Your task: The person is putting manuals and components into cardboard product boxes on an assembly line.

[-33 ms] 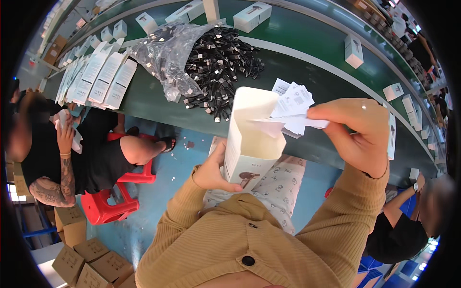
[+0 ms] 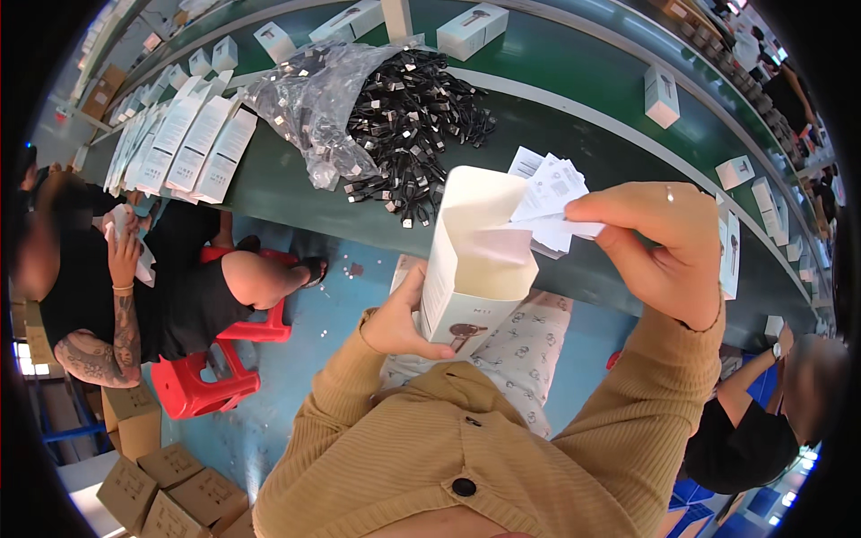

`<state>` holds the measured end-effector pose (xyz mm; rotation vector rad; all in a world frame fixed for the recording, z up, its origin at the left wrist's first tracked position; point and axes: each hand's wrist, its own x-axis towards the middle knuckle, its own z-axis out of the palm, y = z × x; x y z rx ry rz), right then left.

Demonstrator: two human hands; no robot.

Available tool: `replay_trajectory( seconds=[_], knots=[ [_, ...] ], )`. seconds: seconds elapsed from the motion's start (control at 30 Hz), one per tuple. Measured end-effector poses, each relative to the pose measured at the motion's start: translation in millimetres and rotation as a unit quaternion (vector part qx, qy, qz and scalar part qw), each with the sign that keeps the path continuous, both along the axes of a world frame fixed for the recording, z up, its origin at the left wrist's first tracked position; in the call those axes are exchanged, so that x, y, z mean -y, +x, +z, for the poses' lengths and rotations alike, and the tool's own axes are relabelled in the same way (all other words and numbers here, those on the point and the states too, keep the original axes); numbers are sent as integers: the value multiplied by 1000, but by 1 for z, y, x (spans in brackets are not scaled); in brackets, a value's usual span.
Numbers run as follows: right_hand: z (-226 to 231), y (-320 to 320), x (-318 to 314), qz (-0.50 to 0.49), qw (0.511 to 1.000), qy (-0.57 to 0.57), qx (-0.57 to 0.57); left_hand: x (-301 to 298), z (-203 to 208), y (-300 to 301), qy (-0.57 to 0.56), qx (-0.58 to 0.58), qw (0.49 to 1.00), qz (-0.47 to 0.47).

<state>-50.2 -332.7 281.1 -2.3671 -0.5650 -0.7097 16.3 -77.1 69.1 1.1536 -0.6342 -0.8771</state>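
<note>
My left hand (image 2: 399, 316) is wrapped round the lower part of a white carton (image 2: 462, 309), which has a picture of a hair-dryer-like device on its front. The carton's top gapes, with one flap standing up at the back. Between thumb and forefinger, my right hand (image 2: 662, 247) pinches a folded white paper leaflet (image 2: 587, 229). The leaflet's far end reaches into the carton mouth. Just behind, a loose pile of printed leaflets (image 2: 552, 186) lies on the green table (image 2: 583, 125).
Black USB cables (image 2: 413, 117) spill from a clear plastic bag (image 2: 309, 112). White cartons (image 2: 193, 148) lie in a row at left. More boxes (image 2: 473, 31) stand on the green belt beyond the rail. People sit on both sides; a red stool (image 2: 211, 381) and brown cartons (image 2: 170, 489) are at left.
My right hand has shifted slightly left, and the leaflet sits lower in the carton. The carton has moved a touch to the right.
</note>
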Motion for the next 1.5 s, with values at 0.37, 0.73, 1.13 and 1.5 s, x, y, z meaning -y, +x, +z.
replay_trajectory(
  seconds=[0.37,0.73,1.13,1.5],
  knots=[
    [-32,41,-16,73,990,-2,-119,-4,-4,4,33,11,999,-20],
    [-44,77,-29,114,968,8,-226,-17,-14,13,48,7,999,-17],
    [-163,184,65,-198,917,-70,-339,-28,-31,11,4,-13,999,46],
    [-29,51,10,-29,934,147,-326,-13,-29,9,39,61,996,51]
  ],
)
